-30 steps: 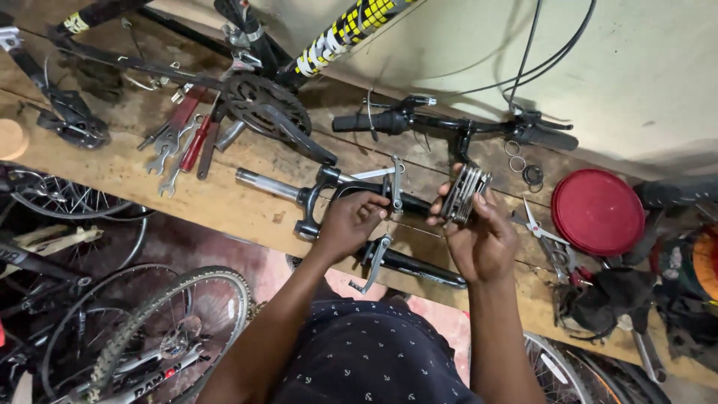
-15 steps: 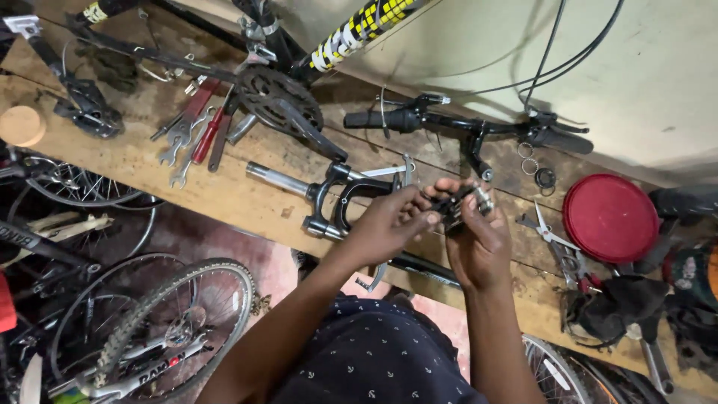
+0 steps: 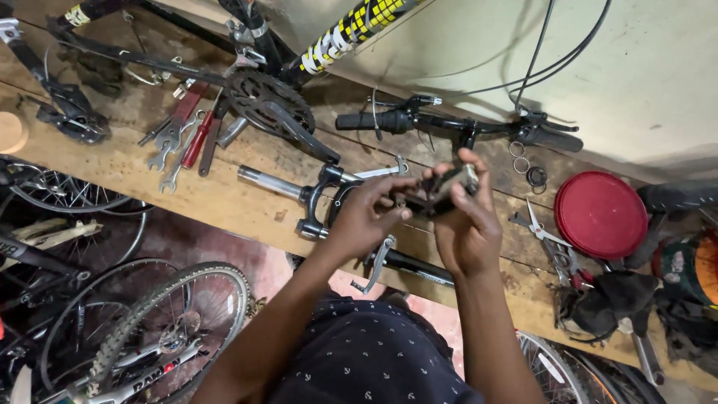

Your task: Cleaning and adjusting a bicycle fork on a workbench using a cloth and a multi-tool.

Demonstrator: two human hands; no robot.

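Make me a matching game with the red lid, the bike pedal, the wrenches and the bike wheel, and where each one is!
Things:
1. round red lid
2. dark bike pedal
3. wrenches
4. spoked bike wheel

Places:
A. held over the bench between the left hand and right hand
B. below the bench at lower left
C. flat on the wooden bench at the right
D. on the bench at the left, near the chainring

Pairs: 1-C, 2-A, 3-D, 4-B
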